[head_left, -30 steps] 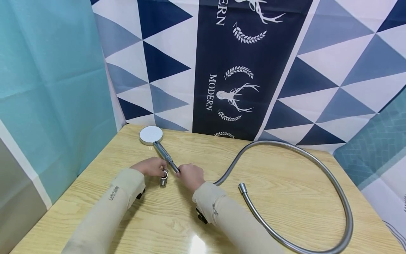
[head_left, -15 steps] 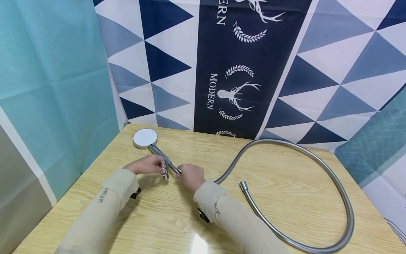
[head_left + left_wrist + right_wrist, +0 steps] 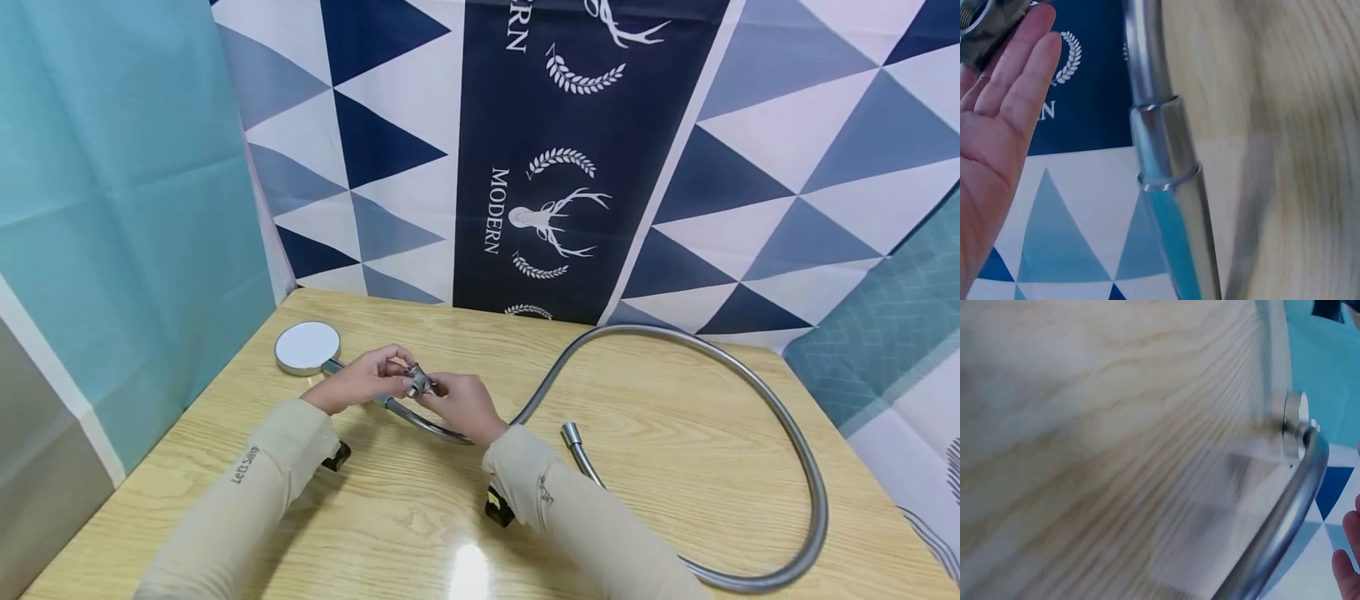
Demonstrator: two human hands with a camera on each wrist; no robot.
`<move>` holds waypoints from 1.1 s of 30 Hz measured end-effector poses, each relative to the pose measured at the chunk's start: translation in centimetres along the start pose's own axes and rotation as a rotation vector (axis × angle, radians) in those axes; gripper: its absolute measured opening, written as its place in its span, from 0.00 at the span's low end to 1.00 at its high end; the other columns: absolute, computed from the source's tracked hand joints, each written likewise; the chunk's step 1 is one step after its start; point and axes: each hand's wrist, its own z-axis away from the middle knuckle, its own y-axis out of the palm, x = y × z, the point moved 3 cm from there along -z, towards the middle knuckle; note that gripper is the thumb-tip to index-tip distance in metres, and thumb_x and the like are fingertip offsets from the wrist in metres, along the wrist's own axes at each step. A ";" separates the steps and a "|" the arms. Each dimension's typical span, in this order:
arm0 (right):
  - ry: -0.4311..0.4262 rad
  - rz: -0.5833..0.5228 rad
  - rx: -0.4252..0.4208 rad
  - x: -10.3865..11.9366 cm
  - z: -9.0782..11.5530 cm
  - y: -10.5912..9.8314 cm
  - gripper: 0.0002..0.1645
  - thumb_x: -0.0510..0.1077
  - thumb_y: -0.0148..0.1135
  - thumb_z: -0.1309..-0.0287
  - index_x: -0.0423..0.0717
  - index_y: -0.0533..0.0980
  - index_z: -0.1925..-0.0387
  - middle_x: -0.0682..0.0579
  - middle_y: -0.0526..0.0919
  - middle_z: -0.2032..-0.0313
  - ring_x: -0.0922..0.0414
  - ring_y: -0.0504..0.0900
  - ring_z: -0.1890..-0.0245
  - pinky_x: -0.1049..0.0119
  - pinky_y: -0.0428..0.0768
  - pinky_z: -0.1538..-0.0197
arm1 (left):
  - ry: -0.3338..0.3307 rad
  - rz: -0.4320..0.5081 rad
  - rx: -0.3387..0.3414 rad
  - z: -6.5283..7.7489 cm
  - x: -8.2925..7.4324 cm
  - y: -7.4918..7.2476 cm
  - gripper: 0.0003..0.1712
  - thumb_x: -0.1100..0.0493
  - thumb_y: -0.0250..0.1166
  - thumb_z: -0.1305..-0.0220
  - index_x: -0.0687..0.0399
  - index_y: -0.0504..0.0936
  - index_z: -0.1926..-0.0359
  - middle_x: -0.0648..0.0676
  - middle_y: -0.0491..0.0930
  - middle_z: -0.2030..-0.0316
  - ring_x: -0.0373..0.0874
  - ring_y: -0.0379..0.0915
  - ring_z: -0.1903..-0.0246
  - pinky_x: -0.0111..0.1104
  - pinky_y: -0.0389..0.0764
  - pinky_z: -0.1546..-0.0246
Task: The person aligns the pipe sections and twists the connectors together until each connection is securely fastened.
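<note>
Between both hands in the head view is a small chrome pipe fitting [image 3: 420, 381] with short stubs. My left hand [image 3: 356, 382] grips it from the left with thumb and fingers. The fingertips of my right hand [image 3: 467, 407] pinch its right side. In the left wrist view an opening of the fitting [image 3: 988, 34] shows threads inside. Left of the hands lies a round hand shower [image 3: 307, 347] with a white face, its handle partly hidden behind the left hand. A metal shower hose [image 3: 423, 423] runs from that handle and passes beneath the right hand.
The hose [image 3: 813, 483] loops widely over the right part of the wooden table [image 3: 420, 517]. Its free end connector [image 3: 572, 433] points up just right of the right sleeve. A patterned curtain [image 3: 405, 208] closes off the back, a teal one [image 3: 135, 208] the left.
The right hand has let go of the hose below the hand shower and come up to the fitting. My left hand has lifted the fitting. The hand shower has shifted left and nearer.
</note>
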 end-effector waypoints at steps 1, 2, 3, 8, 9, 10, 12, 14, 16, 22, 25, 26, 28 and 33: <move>0.017 -0.007 -0.001 -0.2 0.2 -0.3 0.10 0.42 0.66 0.42 0.41 0.84 0.61 0.53 0.84 0.73 0.65 0.74 0.76 0.72 0.72 0.70 | 0.002 0.016 0.016 -0.1 -0.1 0.3 0.20 0.66 0.55 0.31 0.72 0.64 0.43 0.59 0.80 0.58 0.43 0.78 0.61 0.40 0.78 0.54; 0.032 -0.006 0.001 -0.4 0.4 -0.7 0.11 0.42 0.67 0.43 0.41 0.84 0.60 0.53 0.84 0.72 0.65 0.75 0.75 0.71 0.73 0.70 | 0.002 0.017 0.034 -0.3 -0.2 0.5 0.24 0.65 0.55 0.30 0.72 0.60 0.38 0.61 0.80 0.57 0.47 0.79 0.60 0.42 0.78 0.53; 0.041 0.002 0.005 -0.5 0.6 -1.0 0.11 0.42 0.68 0.44 0.41 0.84 0.59 0.53 0.85 0.70 0.65 0.76 0.74 0.71 0.74 0.69 | 0.003 0.003 0.053 -0.4 -0.4 0.9 0.27 0.64 0.55 0.30 0.72 0.58 0.36 0.61 0.79 0.57 0.50 0.79 0.60 0.43 0.78 0.53; 0.024 0.098 0.050 -0.5 1.7 -2.6 0.11 0.43 0.68 0.43 0.43 0.84 0.60 0.53 0.86 0.70 0.65 0.75 0.76 0.71 0.73 0.70 | 0.027 -0.142 0.158 -1.3 -1.2 2.6 0.22 0.64 0.55 0.30 0.73 0.66 0.39 0.59 0.80 0.60 0.59 0.78 0.64 0.47 0.79 0.57; 0.002 0.136 0.049 -0.4 1.9 -2.9 0.11 0.43 0.68 0.44 0.43 0.84 0.60 0.53 0.86 0.70 0.66 0.75 0.77 0.71 0.73 0.70 | 0.033 -0.165 0.168 -1.4 -1.4 2.9 0.20 0.64 0.55 0.30 0.72 0.68 0.41 0.58 0.80 0.61 0.57 0.78 0.65 0.47 0.79 0.57; -0.019 0.168 0.047 -0.3 2.1 -3.2 0.10 0.44 0.68 0.44 0.43 0.84 0.61 0.53 0.86 0.70 0.66 0.75 0.77 0.72 0.73 0.70 | 0.039 -0.173 0.174 -1.6 -1.5 3.1 0.19 0.65 0.54 0.29 0.72 0.70 0.42 0.57 0.80 0.61 0.56 0.78 0.65 0.48 0.79 0.57; -0.050 0.220 0.036 -0.1 2.7 -3.8 0.10 0.44 0.69 0.45 0.44 0.84 0.61 0.53 0.86 0.70 0.65 0.78 0.76 0.71 0.75 0.71 | 0.061 -0.180 0.170 -1.8 -1.8 3.7 0.17 0.66 0.54 0.30 0.71 0.71 0.44 0.57 0.80 0.62 0.52 0.79 0.65 0.51 0.78 0.56; -0.053 0.248 0.031 -0.1 3.3 -4.6 0.12 0.44 0.69 0.45 0.44 0.84 0.59 0.51 0.87 0.67 0.62 0.82 0.72 0.68 0.78 0.68 | 0.107 -0.165 0.164 -2.1 -1.9 4.3 0.15 0.67 0.55 0.31 0.71 0.72 0.46 0.57 0.80 0.62 0.48 0.79 0.65 0.53 0.77 0.56; 0.011 0.220 0.039 -0.4 4.2 -5.6 0.16 0.45 0.69 0.45 0.44 0.82 0.55 0.49 0.86 0.62 0.57 0.84 0.67 0.63 0.80 0.64 | 0.158 -0.142 0.153 -2.3 -2.1 4.9 0.13 0.69 0.57 0.32 0.72 0.73 0.49 0.58 0.80 0.62 0.45 0.78 0.65 0.49 0.78 0.56; 0.316 0.209 0.083 -3.7 8.1 -9.8 0.30 0.45 0.69 0.45 0.38 0.74 0.42 0.39 0.82 0.55 0.45 0.82 0.56 0.51 0.79 0.56 | 0.209 -0.005 0.074 -2.5 -2.5 6.5 0.13 0.70 0.60 0.35 0.74 0.73 0.52 0.59 0.81 0.61 0.37 0.78 0.64 0.33 0.79 0.59; 0.440 0.270 0.138 -5.4 10.0 -11.3 0.33 0.44 0.69 0.46 0.40 0.71 0.39 0.39 0.81 0.54 0.46 0.81 0.60 0.53 0.79 0.64 | 0.195 0.090 0.017 -2.4 -2.6 7.1 0.14 0.69 0.60 0.35 0.76 0.72 0.51 0.57 0.81 0.62 0.37 0.79 0.64 0.33 0.80 0.58; 0.469 0.295 0.155 -5.9 10.6 -11.6 0.34 0.44 0.69 0.46 0.41 0.71 0.38 0.39 0.81 0.54 0.46 0.81 0.60 0.55 0.78 0.67 | 0.188 0.125 -0.001 -2.4 -2.7 7.4 0.15 0.69 0.60 0.35 0.77 0.72 0.51 0.56 0.81 0.62 0.37 0.79 0.64 0.34 0.80 0.58; 0.520 0.320 0.186 -6.5 11.4 -11.7 0.36 0.44 0.70 0.48 0.43 0.70 0.37 0.44 0.83 0.62 0.51 0.79 0.70 0.60 0.73 0.76 | 0.168 0.198 -0.041 -2.3 -2.7 7.8 0.16 0.69 0.60 0.35 0.78 0.71 0.50 0.55 0.80 0.64 0.37 0.79 0.65 0.34 0.80 0.57; 0.609 0.401 0.239 -7.5 12.9 -10.8 0.43 0.44 0.73 0.53 0.43 0.67 0.34 0.47 0.81 0.73 0.57 0.66 0.81 0.64 0.63 0.80 | 0.058 0.450 -0.099 -2.3 -2.2 9.3 0.14 0.69 0.55 0.32 0.74 0.69 0.49 0.54 0.79 0.61 0.40 0.80 0.64 0.37 0.80 0.55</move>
